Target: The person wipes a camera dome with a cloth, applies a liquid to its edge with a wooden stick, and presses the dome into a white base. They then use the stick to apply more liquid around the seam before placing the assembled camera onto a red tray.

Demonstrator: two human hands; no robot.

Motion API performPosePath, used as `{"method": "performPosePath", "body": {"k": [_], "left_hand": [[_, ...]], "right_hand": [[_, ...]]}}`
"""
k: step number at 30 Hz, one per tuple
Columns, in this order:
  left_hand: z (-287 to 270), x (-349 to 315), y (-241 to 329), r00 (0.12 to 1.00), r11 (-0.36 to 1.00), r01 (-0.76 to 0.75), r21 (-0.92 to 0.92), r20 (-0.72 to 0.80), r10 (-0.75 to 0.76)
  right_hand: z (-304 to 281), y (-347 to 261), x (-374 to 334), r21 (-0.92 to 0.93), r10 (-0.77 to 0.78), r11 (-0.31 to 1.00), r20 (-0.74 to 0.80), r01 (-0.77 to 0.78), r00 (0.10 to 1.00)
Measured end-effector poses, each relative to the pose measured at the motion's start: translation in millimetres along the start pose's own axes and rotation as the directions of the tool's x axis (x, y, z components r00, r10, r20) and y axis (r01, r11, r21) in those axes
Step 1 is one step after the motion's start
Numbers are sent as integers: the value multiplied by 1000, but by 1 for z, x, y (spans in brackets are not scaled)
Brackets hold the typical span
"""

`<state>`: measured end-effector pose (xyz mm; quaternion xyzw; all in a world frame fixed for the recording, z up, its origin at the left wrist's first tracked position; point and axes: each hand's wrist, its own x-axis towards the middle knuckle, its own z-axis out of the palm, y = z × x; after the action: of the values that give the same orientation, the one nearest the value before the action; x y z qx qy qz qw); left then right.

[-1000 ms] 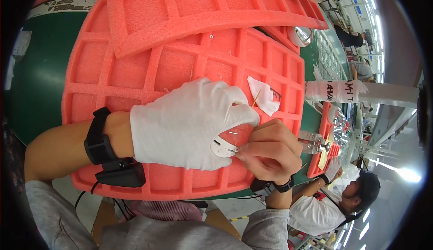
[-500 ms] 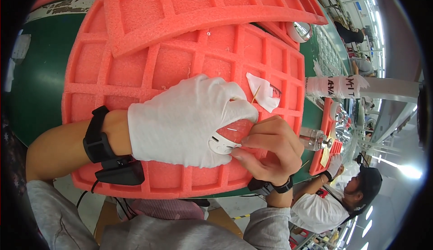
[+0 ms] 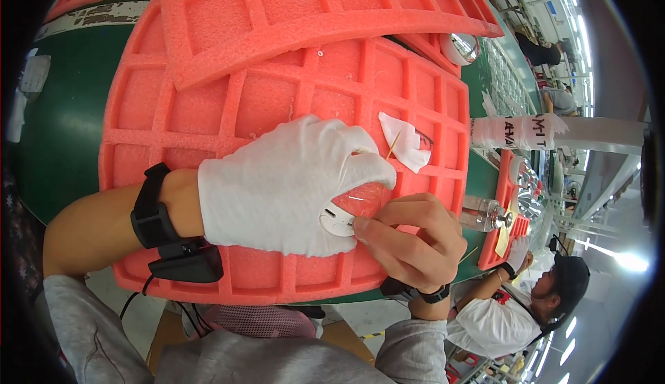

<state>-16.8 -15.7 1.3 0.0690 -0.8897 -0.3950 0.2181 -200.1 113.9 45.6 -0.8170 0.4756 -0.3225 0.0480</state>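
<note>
In a white glove, my left hand (image 3: 291,183) is closed round a white rounded plastic piece (image 3: 335,222) with a small dark slot in its face. A glossy, see-through part shows beside that face, with pink behind it. My bare right hand (image 3: 415,235) meets the piece from the right, thumb and fingertips pressed together at its edge near the slot. Whatever the fingertips pinch there is hidden. Both hands are above a pink foam tray (image 3: 267,103) divided into square pockets. Beyond the left fingers, a white cloth (image 3: 402,138) with a thin wooden stick (image 3: 393,145) lies on the tray.
Another pink foam tray (image 3: 215,20) overlaps the far side. A clear bottle with a metal top (image 3: 485,212) stands to the right on the green table (image 3: 66,128). A wrapped post (image 3: 519,132) rises at the right edge. A co-worker (image 3: 512,308) sits at the right.
My right thumb and fingertips have drawn together and shifted slightly down and left over the white piece's edge. The left hand keeps its hold almost unmoved.
</note>
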Motion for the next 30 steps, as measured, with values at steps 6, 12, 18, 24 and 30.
{"method": "performPosePath", "body": {"k": [6, 12, 18, 24, 30], "left_hand": [[-1, 1, -1, 1000, 1000, 13, -21, 22, -13], [0, -1, 0, 1000, 1000, 17, -5, 15, -17], [0, 2, 0, 999, 1000, 20, -22, 25, -20], [0, 2, 1, 1000, 999, 22, -32, 22, -22], [-2, 2, 2, 999, 999, 36, -22, 34, -35]], "right_hand": [[7, 7, -1, 101, 51, 994, -85, -42, 995], [4, 6, 1, 142, 68, 988, -37, -62, 997], [3, 7, 0, 195, 118, 975, -27, -110, 993], [0, 10, 0, 304, 231, 930, -41, -208, 972], [5, 5, 2, 402, 346, 857, 16, -323, 938]]}}
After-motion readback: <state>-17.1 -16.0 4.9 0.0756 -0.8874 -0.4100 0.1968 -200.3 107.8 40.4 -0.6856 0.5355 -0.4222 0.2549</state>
